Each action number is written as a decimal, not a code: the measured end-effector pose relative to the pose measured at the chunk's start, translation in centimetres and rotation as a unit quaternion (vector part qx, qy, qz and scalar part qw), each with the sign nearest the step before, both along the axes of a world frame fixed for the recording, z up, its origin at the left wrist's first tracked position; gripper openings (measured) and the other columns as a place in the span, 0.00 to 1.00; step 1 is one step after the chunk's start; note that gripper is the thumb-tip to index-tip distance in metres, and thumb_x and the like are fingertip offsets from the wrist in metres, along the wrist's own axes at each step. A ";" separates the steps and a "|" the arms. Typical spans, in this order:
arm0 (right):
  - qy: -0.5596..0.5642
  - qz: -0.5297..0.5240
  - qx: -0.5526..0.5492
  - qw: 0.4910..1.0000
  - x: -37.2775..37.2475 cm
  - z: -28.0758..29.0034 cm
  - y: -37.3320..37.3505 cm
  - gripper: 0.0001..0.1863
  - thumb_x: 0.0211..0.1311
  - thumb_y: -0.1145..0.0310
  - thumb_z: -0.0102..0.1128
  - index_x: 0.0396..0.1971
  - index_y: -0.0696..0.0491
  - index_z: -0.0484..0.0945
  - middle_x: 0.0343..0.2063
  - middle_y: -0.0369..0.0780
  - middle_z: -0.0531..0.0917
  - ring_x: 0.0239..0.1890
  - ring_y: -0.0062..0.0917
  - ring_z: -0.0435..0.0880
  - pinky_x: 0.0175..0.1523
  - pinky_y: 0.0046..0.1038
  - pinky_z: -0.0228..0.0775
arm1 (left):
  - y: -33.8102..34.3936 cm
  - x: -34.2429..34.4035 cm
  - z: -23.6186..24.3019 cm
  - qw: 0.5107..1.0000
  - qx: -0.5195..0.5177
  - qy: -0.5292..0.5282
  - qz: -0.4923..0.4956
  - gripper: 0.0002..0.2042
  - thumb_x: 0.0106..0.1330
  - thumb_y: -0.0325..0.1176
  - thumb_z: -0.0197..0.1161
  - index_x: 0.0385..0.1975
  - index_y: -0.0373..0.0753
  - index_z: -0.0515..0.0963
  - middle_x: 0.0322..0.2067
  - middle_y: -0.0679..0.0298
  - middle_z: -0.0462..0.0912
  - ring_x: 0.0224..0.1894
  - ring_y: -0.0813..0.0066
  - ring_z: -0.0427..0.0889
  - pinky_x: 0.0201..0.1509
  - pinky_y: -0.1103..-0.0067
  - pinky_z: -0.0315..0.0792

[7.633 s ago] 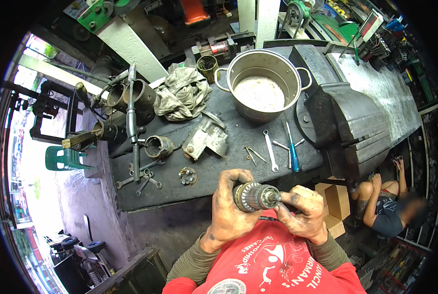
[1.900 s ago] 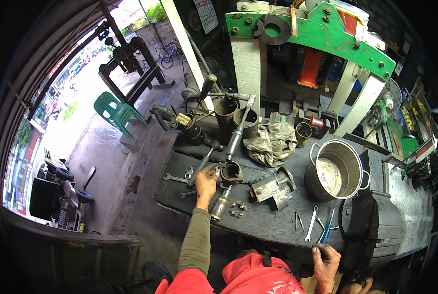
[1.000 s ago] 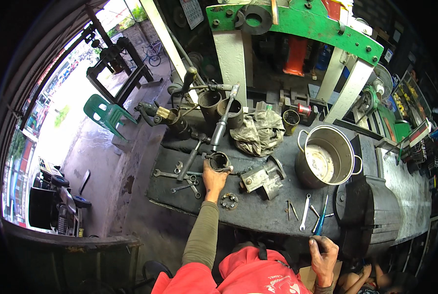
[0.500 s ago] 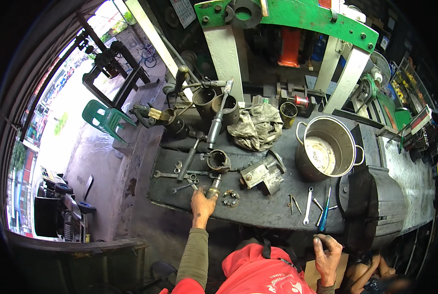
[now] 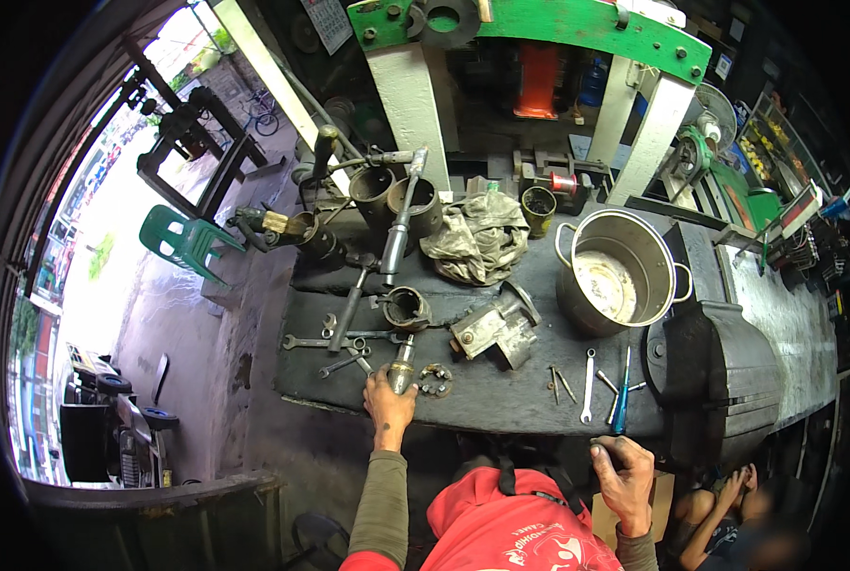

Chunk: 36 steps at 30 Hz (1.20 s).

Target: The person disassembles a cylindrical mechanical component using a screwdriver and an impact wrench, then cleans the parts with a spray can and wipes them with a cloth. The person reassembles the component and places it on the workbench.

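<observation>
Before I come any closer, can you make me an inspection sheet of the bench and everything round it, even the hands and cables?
Surface: dark bench, crowded on the left.
Work pieces: armature in the left hand; round plate just right of it; ring housing just beyond it; silver casing further right.
Clutter: hammer among wrenches at left; rag and pot towards the back; screwdriver at right.
Hands: left closed round the armature's near end; right hand curled in front of the bench, whether it holds anything unclear.
Cables: nothing seen across the bench front; dark areas behind cannot be judged.
Surroundings: green chair at left, green frame behind, another person lower right.
</observation>
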State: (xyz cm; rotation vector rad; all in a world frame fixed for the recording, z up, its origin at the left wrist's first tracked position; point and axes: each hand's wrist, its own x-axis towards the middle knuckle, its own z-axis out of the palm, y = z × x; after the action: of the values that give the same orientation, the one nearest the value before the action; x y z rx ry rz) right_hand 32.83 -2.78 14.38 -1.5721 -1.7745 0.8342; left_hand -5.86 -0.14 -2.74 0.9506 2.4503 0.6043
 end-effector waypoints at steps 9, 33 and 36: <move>-0.005 -0.009 -0.005 1.000 0.2 -0.2 -0.3 0.05 0.63 0.74 0.71 0.37 0.59 0.88 0.27 0.44 0.86 0.28 0.36 0.87 0.37 0.33 0.77 | 1.2 2.4 1.9 0.970 0.169 0.140 -0.102 0.37 0.55 0.30 0.78 0.68 0.37 0.72 0.67 0.47 0.69 0.71 0.47 0.66 0.75 0.55 0.63; -0.032 -0.088 -0.022 0.995 6.6 -4.8 -2.8 0.11 0.69 0.63 0.66 0.40 0.56 0.88 0.36 0.45 0.90 0.40 0.43 0.89 0.46 0.40 0.81 | 9.7 11.7 8.8 0.882 0.243 0.188 -0.358 0.31 0.42 0.34 0.87 0.52 0.51 0.85 0.42 0.58 0.78 0.50 0.50 0.77 0.55 0.60 0.74; -0.042 -0.103 -0.055 0.992 7.3 -6.4 -4.4 0.14 0.70 0.60 0.64 0.40 0.56 0.88 0.38 0.45 0.90 0.43 0.44 0.89 0.48 0.41 0.81 | 10.4 12.7 9.2 0.849 0.255 0.191 -0.421 0.33 0.42 0.32 0.82 0.55 0.47 0.83 0.48 0.52 0.76 0.52 0.45 0.74 0.59 0.55 0.70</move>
State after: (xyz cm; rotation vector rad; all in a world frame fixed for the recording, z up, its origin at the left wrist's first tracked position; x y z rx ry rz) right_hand 40.15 -7.17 7.98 -1.8513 -1.6127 0.7878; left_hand 6.80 10.22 6.46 2.3628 1.8406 0.7830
